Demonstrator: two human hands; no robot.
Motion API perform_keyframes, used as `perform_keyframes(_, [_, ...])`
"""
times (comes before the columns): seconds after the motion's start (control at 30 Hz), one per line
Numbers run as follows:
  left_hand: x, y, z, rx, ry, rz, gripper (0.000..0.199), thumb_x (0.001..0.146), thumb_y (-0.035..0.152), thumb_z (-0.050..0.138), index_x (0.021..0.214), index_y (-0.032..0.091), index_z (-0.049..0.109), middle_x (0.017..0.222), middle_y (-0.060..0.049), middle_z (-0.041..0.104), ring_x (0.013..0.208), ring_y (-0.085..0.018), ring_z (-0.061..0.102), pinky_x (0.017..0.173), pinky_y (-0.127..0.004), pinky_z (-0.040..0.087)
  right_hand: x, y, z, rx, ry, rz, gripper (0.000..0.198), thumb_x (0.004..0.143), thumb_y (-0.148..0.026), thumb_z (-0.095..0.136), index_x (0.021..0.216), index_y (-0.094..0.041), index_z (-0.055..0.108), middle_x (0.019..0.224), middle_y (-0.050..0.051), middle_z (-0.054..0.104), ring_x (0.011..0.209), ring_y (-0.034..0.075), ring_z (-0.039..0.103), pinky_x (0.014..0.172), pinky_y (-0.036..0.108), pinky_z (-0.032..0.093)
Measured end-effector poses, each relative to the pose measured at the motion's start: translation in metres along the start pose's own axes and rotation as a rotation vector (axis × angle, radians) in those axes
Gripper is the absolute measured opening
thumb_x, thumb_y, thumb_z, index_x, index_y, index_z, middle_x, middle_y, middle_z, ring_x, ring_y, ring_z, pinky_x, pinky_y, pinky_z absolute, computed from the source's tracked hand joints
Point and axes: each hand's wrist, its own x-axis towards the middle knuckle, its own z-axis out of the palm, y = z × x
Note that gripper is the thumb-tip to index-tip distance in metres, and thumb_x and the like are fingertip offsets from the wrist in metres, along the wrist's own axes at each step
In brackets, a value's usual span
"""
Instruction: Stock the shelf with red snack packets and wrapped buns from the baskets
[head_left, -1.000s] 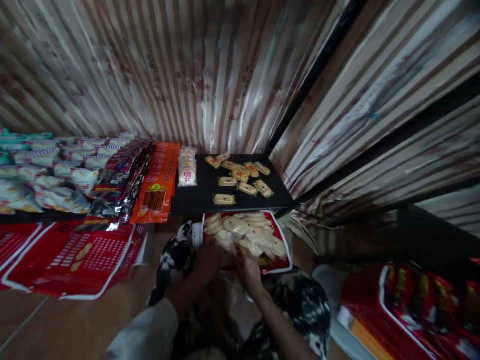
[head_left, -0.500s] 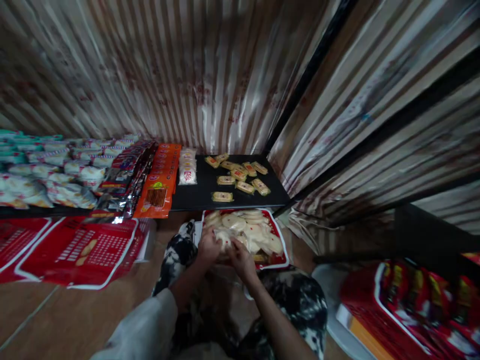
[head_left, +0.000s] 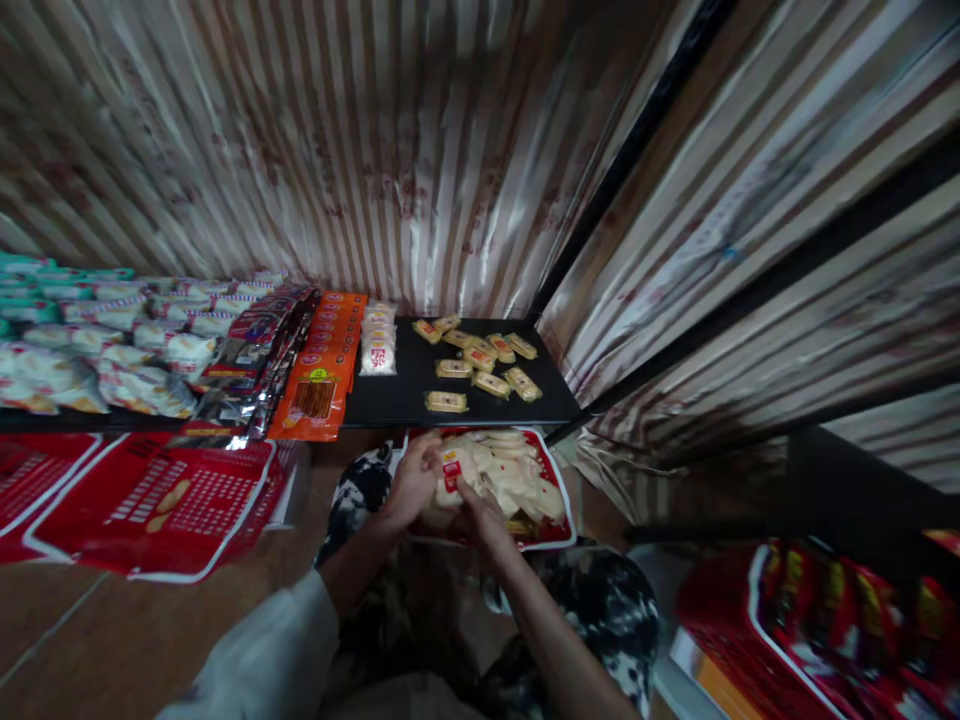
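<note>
Between my hands is a white snack packet (head_left: 451, 470) with a red label, its labelled face up. My left hand (head_left: 414, 482) grips its left side, and my right hand (head_left: 484, 515) holds its lower right edge, fingers partly hidden. Both hands are over a red bin with a white rim (head_left: 564, 490), which sits between my knees. Pale packets (head_left: 521, 480) fill the bin, some with small red marks. Just beyond it, on the black shelf (head_left: 390, 402), stands a short row of similar white packets (head_left: 378, 345).
Several yellow-wrapped cakes (head_left: 480, 358) lie loosely on the shelf's right part. Further left are orange packets (head_left: 321, 360), dark shiny packets (head_left: 251, 350) and white bags (head_left: 142, 350). Red bags (head_left: 157, 500) hang below. A red bin of packets (head_left: 840, 620) stands at right.
The packet in my hands has turned so its red label now shows. My left hand has risen slightly along its left side. The view has shifted a little.
</note>
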Motion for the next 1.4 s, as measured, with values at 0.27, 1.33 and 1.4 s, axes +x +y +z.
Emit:
perform_keyframes(0.27, [0.008, 0.002, 0.0, -0.16, -0.025, -0.141, 0.034, 0.079, 0.019, 0.059, 0.113, 0.014, 0.058, 0.086, -0.005, 0.068, 0.076, -0.014, 0.064, 0.065, -0.023, 0.051, 0.007, -0.026, 0.005, 0.307, 0.051, 0.016, 0.038, 0.061, -0.05, 0.073, 0.079, -0.017, 0.065, 0.086, 0.009, 0.073, 0.076, 0.022, 0.069, 0.064, 0.031, 0.057])
perform_keyframes(1.33, [0.135, 0.015, -0.112, 0.228, 0.384, -0.06, 0.053, 0.08, 0.011, 0.053, 0.132, 0.015, 0.045, 0.113, -0.009, 0.067, 0.099, -0.017, 0.064, 0.088, -0.027, 0.047, 0.191, -0.084, 0.122, -0.886, 0.116, -0.269, 0.018, 0.08, -0.031, 0.056, 0.09, -0.023, 0.069, 0.081, 0.0, 0.07, 0.074, 0.015, 0.062, 0.06, 0.022, 0.041])
perform_keyframes(1.4, [0.141, 0.015, -0.111, 0.294, 0.388, -0.051, 0.055, 0.08, 0.013, 0.054, 0.134, 0.016, 0.044, 0.116, -0.01, 0.065, 0.105, -0.019, 0.061, 0.093, -0.03, 0.045, 0.196, -0.086, 0.127, -0.948, 0.14, -0.259, 0.019, 0.081, -0.031, 0.056, 0.092, -0.022, 0.069, 0.085, 0.002, 0.07, 0.078, 0.017, 0.063, 0.063, 0.022, 0.041])
